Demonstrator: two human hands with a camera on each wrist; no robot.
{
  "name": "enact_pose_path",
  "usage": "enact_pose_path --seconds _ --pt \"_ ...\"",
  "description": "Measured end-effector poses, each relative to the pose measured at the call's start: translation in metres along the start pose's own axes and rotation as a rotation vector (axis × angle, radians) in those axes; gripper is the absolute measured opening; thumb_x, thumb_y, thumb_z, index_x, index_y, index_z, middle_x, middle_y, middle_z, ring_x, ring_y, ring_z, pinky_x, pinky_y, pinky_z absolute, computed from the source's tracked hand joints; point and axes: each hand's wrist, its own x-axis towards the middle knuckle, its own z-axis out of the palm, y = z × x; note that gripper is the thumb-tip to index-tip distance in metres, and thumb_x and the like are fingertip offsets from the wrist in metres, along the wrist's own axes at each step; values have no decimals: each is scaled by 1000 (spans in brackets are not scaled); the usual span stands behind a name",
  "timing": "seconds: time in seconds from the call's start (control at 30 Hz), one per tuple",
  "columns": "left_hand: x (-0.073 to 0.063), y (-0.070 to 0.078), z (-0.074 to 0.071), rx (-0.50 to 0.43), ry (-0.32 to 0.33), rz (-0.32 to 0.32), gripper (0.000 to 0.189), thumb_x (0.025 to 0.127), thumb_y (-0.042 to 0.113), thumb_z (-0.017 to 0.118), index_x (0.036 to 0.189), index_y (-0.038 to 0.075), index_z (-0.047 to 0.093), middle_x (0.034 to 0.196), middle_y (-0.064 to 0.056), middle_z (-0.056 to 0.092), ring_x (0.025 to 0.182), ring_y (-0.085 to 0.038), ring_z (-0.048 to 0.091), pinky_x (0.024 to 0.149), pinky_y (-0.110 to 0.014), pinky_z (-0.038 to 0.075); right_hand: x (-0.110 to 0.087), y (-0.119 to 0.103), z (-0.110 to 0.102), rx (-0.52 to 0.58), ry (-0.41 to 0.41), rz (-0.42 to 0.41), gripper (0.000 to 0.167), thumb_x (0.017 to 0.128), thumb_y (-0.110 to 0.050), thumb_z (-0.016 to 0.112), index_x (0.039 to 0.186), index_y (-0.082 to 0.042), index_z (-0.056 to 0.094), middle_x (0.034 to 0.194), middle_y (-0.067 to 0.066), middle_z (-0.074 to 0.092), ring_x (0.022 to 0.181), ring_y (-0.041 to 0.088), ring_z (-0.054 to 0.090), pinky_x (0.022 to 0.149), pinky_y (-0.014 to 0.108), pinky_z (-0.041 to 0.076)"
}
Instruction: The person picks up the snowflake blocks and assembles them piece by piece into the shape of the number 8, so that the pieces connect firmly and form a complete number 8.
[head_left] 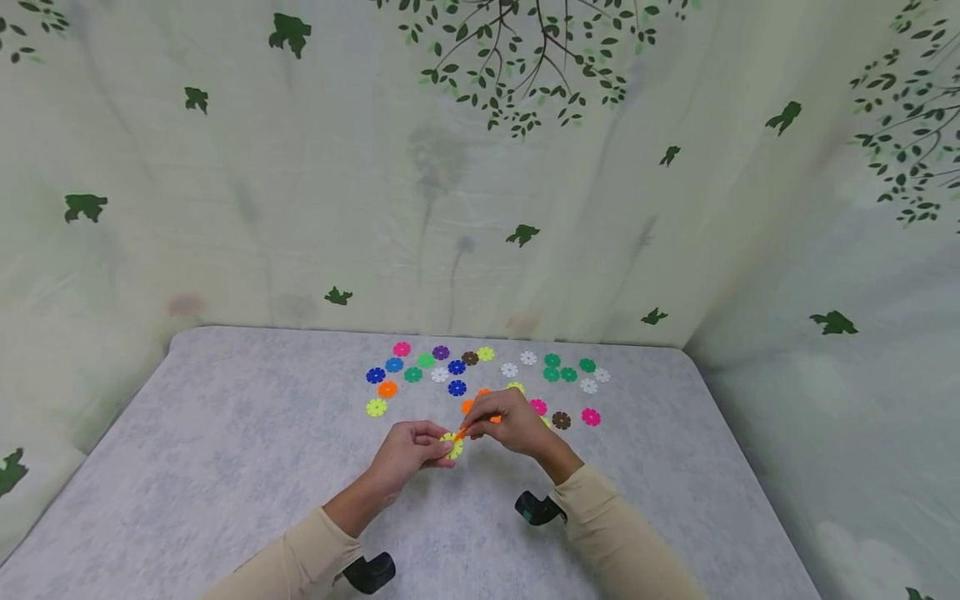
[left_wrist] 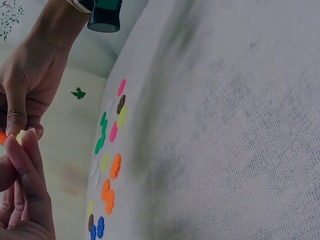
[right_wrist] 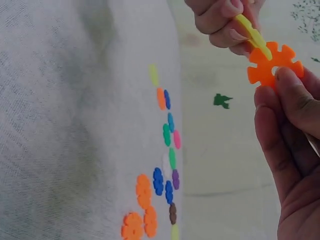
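My left hand (head_left: 411,453) pinches a yellow notched plastic disc (head_left: 452,448) between thumb and fingers, held above the table. Thumb and fingertips of my right hand (head_left: 510,419) grip an orange disc (right_wrist: 267,66) of the same snowflake-like kind. In the right wrist view the edge of the yellow disc (right_wrist: 247,30) meets the orange one at a rim slot, the two standing crosswise to each other. The left wrist view has both hands' fingertips close together, with the discs mostly hidden behind them.
Loose discs in many colours lie on the grey cloth-covered table (head_left: 247,433) beyond the hands, among them a blue disc (head_left: 457,388), a brown disc (head_left: 561,420) and a pink disc (head_left: 591,417). A leaf-printed curtain (head_left: 360,208) hangs behind the table.
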Motion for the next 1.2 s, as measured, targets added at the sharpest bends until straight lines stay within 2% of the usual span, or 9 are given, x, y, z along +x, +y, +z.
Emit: enact_pose_path --seconds 0.1,0.17,0.27,0.4,0.53,0.7,0.8,0.97,1.2 --pt "0 -1 0 12 15 -14 15 91 2 64 103 -8 62 84 -12 70 72 -22 70 75 -31 58 1 1 2 7 -17 11 9 80 8 71 87 4 73 82 15 70 72 14 65 69 26 58" --pt "-1 -2 -2 10 -3 -19 16 91 2 64 104 -8 62 84 -11 70 73 -22 70 76 -30 57 1 1 3 8 -32 23 9 80 8 71 87 5 73 82 16 70 71 15 66 68 26 57" --pt "0 -6 -7 -6 -71 -22 23 92 4 64 110 -9 60 87 -12 71 75 -22 71 77 -30 57 1 1 3 -2 -66 33 9 80 9 71 88 5 73 82 17 70 71 19 67 68 25 57" --pt "4 -11 -14 -15 -199 -35 36 92 10 65 120 -11 57 96 -15 71 80 -20 71 80 -32 56 3 -2 1 -27 -129 37 8 80 10 70 87 7 72 83 17 71 73 24 66 69 26 57" --pt "9 -18 -17 28 -278 -47 42 92 18 67 120 -12 59 100 -14 71 81 -18 70 82 -33 56 4 -7 3 -37 -190 44 8 82 8 69 89 9 71 86 18 71 77 24 66 74 29 57" --pt "16 -31 -19 77 -297 -46 44 91 25 67 117 -11 62 98 -15 71 81 -17 69 81 -32 56 4 14 14 -23 -220 92 9 83 5 70 91 6 72 87 13 71 78 10 63 77 24 55" --pt "20 -39 -20 68 -307 -62 45 91 27 67 117 -10 63 98 -13 71 82 -18 69 81 -33 56 5 27 18 -7 -245 116 8 84 2 70 91 2 73 88 9 71 78 3 60 77 22 54" --pt "24 -45 -21 23 -323 -85 46 92 27 66 119 -11 61 94 -7 70 79 -16 68 80 -32 57 7 35 23 13 -264 150 9 84 2 70 91 -1 74 89 8 71 78 3 59 77 23 55" --pt "26 -48 -24 -10 -312 -117 45 93 26 65 118 -12 61 92 -6 70 78 -15 67 78 -31 57 5 42 26 -18 -223 187 11 83 -4 73 93 -4 75 89 2 71 75 4 56 73 21 53"
